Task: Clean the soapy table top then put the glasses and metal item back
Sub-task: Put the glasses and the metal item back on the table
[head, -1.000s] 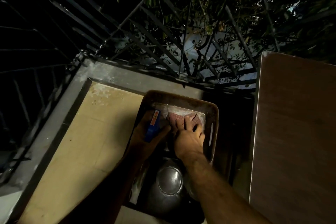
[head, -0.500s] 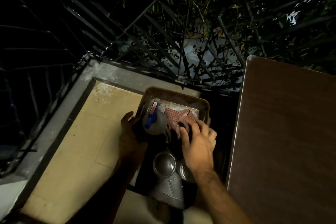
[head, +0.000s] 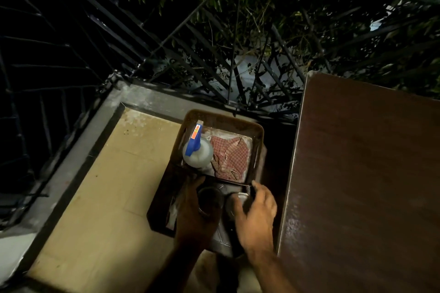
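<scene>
Both forearms enter from the bottom centre of the frame and reach up toward a dark crate (head: 159,207) that sits on the floor in the middle of the picture, between pale floor tiles (head: 100,197) on the left and a brown wooden table top (head: 364,185) filling the right side. The left hand (head: 194,214) lies over the lower left part of the crate, knuckles up, its fingers curled around a dark glass (head: 209,198) whose round rim shows just right of the thumb; it appears to grip the glass, though the dim light hides the fingertips. The right hand (head: 256,214) sits just beside it, lower centre, fingers loosely spread and bent downward over a second glass (head: 234,202), the index finger stretched toward the upper right; whether it has closed on that glass cannot be told, as the hand is blurred. The two glasses stand side by side, nearly touching, on a shiny metal item (head: 220,236) lying in the crate beneath the hands. Above them, in the middle of the frame, a brown tray (head: 223,121) holds a spray bottle (head: 197,152) with a blue trigger head on its left side and a crumpled red checked cloth (head: 229,158) on its right. A dark metal railing (head: 133,38) and leafy branches (head: 273,19) fill the upper part.
</scene>
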The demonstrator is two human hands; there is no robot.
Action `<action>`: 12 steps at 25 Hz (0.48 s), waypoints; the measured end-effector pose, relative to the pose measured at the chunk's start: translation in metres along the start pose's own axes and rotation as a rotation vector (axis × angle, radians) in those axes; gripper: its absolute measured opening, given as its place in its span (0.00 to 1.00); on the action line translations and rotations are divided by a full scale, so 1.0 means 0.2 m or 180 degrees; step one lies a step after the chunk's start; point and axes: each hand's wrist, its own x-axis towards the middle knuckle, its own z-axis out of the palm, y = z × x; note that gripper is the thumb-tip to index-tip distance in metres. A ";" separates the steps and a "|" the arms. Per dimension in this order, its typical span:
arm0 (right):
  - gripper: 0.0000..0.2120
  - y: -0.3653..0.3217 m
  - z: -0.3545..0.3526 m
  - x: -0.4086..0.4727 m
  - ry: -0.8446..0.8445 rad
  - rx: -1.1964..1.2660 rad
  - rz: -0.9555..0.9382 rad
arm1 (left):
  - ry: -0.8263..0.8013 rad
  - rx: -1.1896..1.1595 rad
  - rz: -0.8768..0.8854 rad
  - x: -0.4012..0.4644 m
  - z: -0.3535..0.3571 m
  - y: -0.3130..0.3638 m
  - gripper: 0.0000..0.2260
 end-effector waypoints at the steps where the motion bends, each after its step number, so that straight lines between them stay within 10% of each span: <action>1: 0.34 0.02 0.02 -0.02 -0.0153 -0.0118 -0.0008 | -0.0051 0.0153 0.0049 0.00 0.02 0.00 0.30; 12: 0.50 0.13 0.15 -0.09 -0.0142 0.0651 0.0483 | -0.0389 -0.0096 -0.0254 -0.02 0.19 -0.11 0.39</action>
